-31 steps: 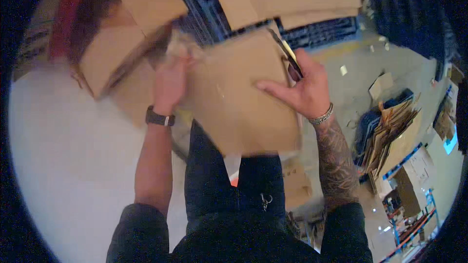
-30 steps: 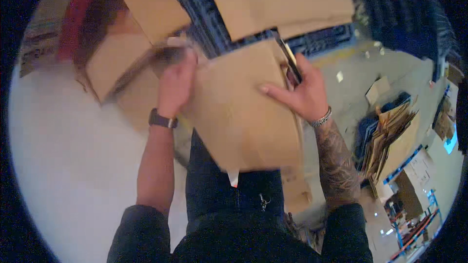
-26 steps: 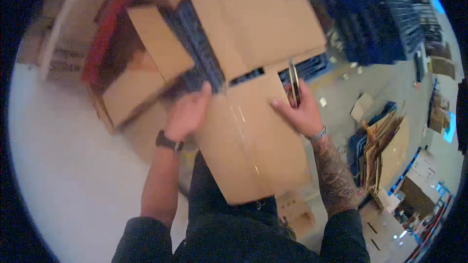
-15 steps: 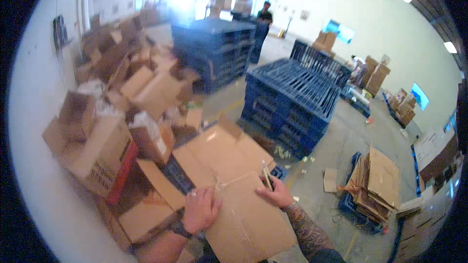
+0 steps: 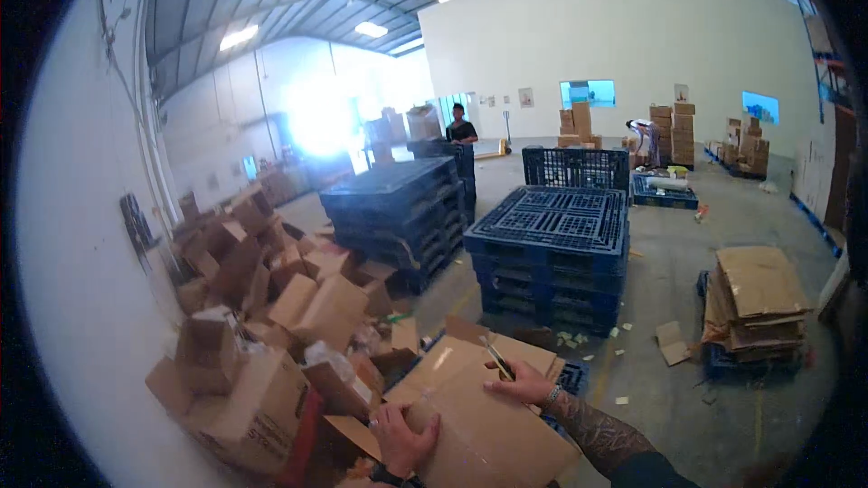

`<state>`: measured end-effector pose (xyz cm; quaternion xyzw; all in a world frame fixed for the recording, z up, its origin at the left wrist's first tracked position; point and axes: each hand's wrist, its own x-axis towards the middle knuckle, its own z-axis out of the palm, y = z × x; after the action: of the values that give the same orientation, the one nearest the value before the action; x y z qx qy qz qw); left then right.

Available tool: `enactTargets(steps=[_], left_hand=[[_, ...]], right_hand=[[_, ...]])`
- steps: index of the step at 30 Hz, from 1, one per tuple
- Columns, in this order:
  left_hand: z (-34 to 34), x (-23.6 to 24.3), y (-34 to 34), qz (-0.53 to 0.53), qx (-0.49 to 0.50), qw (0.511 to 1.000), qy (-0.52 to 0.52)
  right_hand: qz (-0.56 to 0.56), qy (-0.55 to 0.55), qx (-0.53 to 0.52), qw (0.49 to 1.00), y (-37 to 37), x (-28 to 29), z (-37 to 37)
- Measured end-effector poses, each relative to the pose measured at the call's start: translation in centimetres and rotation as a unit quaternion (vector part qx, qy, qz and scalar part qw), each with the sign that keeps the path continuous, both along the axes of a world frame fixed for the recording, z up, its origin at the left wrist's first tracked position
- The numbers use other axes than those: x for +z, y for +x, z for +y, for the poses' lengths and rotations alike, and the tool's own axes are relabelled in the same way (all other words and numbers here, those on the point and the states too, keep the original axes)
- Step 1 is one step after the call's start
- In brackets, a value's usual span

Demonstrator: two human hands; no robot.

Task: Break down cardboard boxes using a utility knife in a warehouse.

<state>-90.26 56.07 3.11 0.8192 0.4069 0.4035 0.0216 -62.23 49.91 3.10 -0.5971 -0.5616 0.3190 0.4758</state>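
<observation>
A flattened cardboard box [image 5: 493, 447] lies in front of me, low in the view, on top of another flat cardboard sheet [image 5: 443, 369]. My left hand [image 5: 404, 438], with a dark wristband, has its fingers curled over the box's left side and grips the cardboard there. On the right, my right hand [image 5: 526, 387] is closed around a box cutter [image 5: 497, 361], its tip pointing up and away from me. The underside of that hand rests on or just over the cardboard; I cannot tell which.
Opened cartons [image 5: 244, 407] and a heap of loose boxes [image 5: 321, 307] fill the left, along the wall. Blue pallet stacks [image 5: 551, 258] stand ahead. At right, flattened cardboard [image 5: 759, 285] is piled on a pallet. A person [image 5: 461, 131] stands at the back; another [image 5: 644, 137] bends near cartons.
The view has tilted upward, showing more ceiling and far wall, so the scene sits lower. Both hands keep their hold on the cardboard and cutter.
</observation>
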Motion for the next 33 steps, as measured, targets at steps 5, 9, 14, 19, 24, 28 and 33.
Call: enactTargets(steps=[5,9,14,19,24,28,33], left_hand=[[1.4,-1.2,-0.9,-0.009,0.01,1.0,0.017],[0.5,0.8,-1.5,0.03,0.02,0.97,-0.241],[2.1,0.8,-1.4,0.026,-0.1,0.99,-0.092],[2.9,3.1,-2.8,-0.023,-0.132,0.981,-0.139],[2.3,7.0,-2.1,-0.018,-0.056,0.996,-0.068],[1.4,9.2,-1.4,-0.007,-0.021,0.999,-0.036],[-0.1,9.3,-2.2,-0.014,0.005,1.0,0.017]], right_hand=[[0.03,0.011,0.038,0.999,-1.1,0.1,1.0],[0.008,-0.001,0.036,0.999,-0.4,-1.3,1.2],[0.067,-0.024,0.006,0.997,-1.2,-0.3,-2.0],[-0.096,0.014,-0.112,0.989,-1.3,-0.7,-1.1],[-0.18,0.132,-0.144,0.964,-5.9,5.6,-4.6],[-0.239,0.122,-0.117,0.956,-9.7,6.9,-4.9],[-0.364,0.148,-0.083,0.916,-12.2,7.9,-4.2]])
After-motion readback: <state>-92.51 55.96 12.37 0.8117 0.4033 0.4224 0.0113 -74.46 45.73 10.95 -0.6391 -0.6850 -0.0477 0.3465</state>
